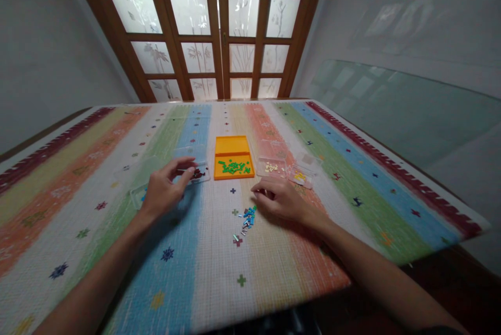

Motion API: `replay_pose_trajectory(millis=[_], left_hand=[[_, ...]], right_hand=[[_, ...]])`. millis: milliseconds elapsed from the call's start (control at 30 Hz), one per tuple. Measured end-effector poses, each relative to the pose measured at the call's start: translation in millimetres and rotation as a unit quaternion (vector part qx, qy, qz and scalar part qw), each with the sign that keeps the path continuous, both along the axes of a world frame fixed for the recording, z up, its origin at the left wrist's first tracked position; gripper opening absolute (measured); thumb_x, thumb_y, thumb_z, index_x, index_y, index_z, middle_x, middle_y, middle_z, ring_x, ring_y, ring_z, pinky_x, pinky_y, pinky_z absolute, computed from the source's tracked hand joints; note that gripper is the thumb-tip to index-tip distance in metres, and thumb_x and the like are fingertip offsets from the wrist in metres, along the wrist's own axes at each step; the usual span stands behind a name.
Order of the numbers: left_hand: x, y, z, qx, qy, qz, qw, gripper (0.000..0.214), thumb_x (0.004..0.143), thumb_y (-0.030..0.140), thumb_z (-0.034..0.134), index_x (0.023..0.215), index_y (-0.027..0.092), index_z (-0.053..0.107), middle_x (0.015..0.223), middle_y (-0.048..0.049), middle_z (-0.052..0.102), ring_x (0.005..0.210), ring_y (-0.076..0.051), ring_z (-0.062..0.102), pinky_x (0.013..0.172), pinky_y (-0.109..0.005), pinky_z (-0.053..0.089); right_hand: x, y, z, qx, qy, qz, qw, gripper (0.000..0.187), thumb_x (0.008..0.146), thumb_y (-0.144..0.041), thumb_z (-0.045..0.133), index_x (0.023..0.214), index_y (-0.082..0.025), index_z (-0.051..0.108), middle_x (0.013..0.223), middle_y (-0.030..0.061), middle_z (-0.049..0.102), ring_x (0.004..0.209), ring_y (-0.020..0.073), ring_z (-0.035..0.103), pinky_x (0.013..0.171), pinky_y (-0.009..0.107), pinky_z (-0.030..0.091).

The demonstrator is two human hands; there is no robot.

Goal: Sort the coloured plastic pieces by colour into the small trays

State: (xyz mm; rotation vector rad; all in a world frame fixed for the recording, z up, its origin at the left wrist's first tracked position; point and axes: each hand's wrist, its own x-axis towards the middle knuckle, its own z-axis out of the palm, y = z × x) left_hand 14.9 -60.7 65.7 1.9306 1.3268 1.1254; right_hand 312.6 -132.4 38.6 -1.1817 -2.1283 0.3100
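Note:
My left hand [166, 186] hovers at the near left side of a clear plastic box [205, 177] that contains dark red-brown pieces [199, 173]. Its thumb and index finger come close together in a pinch; whatever lies between them is too small to make out. My right hand [279, 196] rests low over the cloth with its fingers curled in, and what they grip, if anything, is hidden. Just left of it lies a loose pile of small blue, brown and green pieces [248, 217]. Beyond both hands, an open orange case [230, 144] holds many green pieces [235, 167].
Right of the case stand a clear box with cream pieces [271, 167] and another with yellow pieces [300, 176]. A clear box with blue pieces [136, 198] sits partly behind my left hand. A striped tablecloth [219, 283] covers the table; its front edge is close.

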Motion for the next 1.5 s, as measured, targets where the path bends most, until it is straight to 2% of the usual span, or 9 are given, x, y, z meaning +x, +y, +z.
replay_pose_trajectory(millis=[100, 233, 400, 467, 533, 700, 767, 1067, 1500], left_hand=[[12.5, -15.5, 0.2, 0.042, 0.076, -0.124, 0.988, 0.025, 0.091, 0.037, 0.063, 0.108, 0.022, 0.073, 0.105, -0.0072, 0.077, 0.088, -0.022, 0.071, 0.088, -0.039, 0.058], [23.1, -31.5, -9.0, 0.055, 0.12, -0.287, 0.949, 0.025, 0.095, 0.03, 0.061, 0.118, 0.024, 0.071, 0.114, -0.0086, 0.073, 0.106, -0.023, 0.067, 0.095, -0.042, 0.055], [27.8, -46.9, -21.9, 0.022, 0.148, -0.373, 0.916, 0.055, 0.088, 0.039, 0.078, 0.138, 0.029, 0.06, 0.125, -0.0104, 0.065, 0.116, -0.027, 0.06, 0.101, -0.048, 0.051], [30.9, -51.7, -24.7, 0.028, 0.15, -0.382, 0.912, 0.065, 0.083, 0.045, 0.082, 0.141, 0.03, 0.058, 0.126, -0.0106, 0.063, 0.118, -0.029, 0.057, 0.102, -0.051, 0.05], [35.3, -55.8, -26.0, 0.04, 0.155, -0.383, 0.91, 0.062, 0.083, 0.045, 0.082, 0.139, 0.029, 0.059, 0.126, -0.0105, 0.063, 0.118, -0.03, 0.055, 0.103, -0.052, 0.049], [47.0, -65.6, -28.3, 0.063, 0.171, -0.353, 0.918, 0.019, 0.091, 0.034, 0.072, 0.105, 0.023, 0.068, 0.112, -0.0086, 0.065, 0.107, -0.027, 0.057, 0.097, -0.046, 0.049], [50.4, -69.4, -30.8, 0.055, 0.17, -0.332, 0.926, 0.013, 0.092, 0.032, 0.069, 0.099, 0.022, 0.066, 0.103, -0.0072, 0.065, 0.099, -0.025, 0.058, 0.09, -0.044, 0.05], [54.5, -75.9, -39.0, 0.015, 0.169, -0.294, 0.941, 0.011, 0.093, 0.03, 0.069, 0.097, 0.02, 0.065, 0.096, -0.0067, 0.064, 0.09, -0.023, 0.06, 0.08, -0.04, 0.052], [58.4, -81.1, -38.6, 0.039, 0.17, -0.313, 0.934, 0.016, 0.102, 0.026, 0.056, 0.099, 0.021, 0.071, 0.093, -0.0068, 0.064, 0.091, -0.022, 0.06, 0.079, -0.037, 0.052]], right_hand=[[0.3, 0.8, 0.3, 0.007, 0.004, -0.004, 1.0, 0.012, 0.087, -0.016, 0.059, 0.084, -0.02, 0.069, 0.071, 0.0023, 0.065, 0.064, 0.0153, 0.054, 0.063, 0.031, 0.039], [0.1, 2.0, -0.3, 0.019, 0.015, -0.002, 1.0, 0.012, 0.088, -0.016, 0.059, 0.084, -0.019, 0.07, 0.071, 0.0028, 0.066, 0.064, 0.0152, 0.054, 0.063, 0.031, 0.039], [0.2, 2.3, -0.9, 0.02, 0.017, 0.0, 1.0, 0.013, 0.089, -0.017, 0.058, 0.084, -0.019, 0.071, 0.071, 0.003, 0.066, 0.063, 0.0147, 0.054, 0.062, 0.03, 0.039], [0.2, 2.2, -0.5, 0.02, 0.013, -0.001, 1.0, 0.013, 0.089, -0.017, 0.058, 0.083, -0.019, 0.07, 0.071, 0.0024, 0.066, 0.063, 0.0148, 0.054, 0.063, 0.03, 0.039], [0.1, 2.2, 0.1, 0.026, 0.012, -0.002, 1.0, 0.013, 0.089, -0.018, 0.058, 0.082, -0.02, 0.07, 0.07, 0.0021, 0.066, 0.063, 0.0149, 0.054, 0.063, 0.031, 0.039], [-0.5, 1.7, 1.9, 0.03, 0.003, -0.006, 1.0, 0.014, 0.089, -0.017, 0.057, 0.082, -0.021, 0.069, 0.069, 0.0019, 0.065, 0.063, 0.0152, 0.054, 0.063, 0.031, 0.039], [-0.8, 1.6, 2.4, 0.024, -0.002, -0.007, 1.0, 0.015, 0.088, -0.017, 0.057, 0.082, -0.021, 0.069, 0.07, 0.0018, 0.065, 0.063, 0.0153, 0.053, 0.062, 0.031, 0.039], [-0.8, 1.7, 1.6, 0.029, -0.005, -0.001, 1.0, 0.015, 0.089, -0.016, 0.056, 0.081, -0.02, 0.068, 0.07, 0.0021, 0.064, 0.064, 0.0155, 0.054, 0.064, 0.031, 0.039], [-1.1, 2.0, 0.2, 0.036, 0.004, 0.001, 0.999, 0.015, 0.09, -0.018, 0.057, 0.082, -0.019, 0.07, 0.069, 0.0016, 0.065, 0.063, 0.0146, 0.053, 0.063, 0.03, 0.037]])
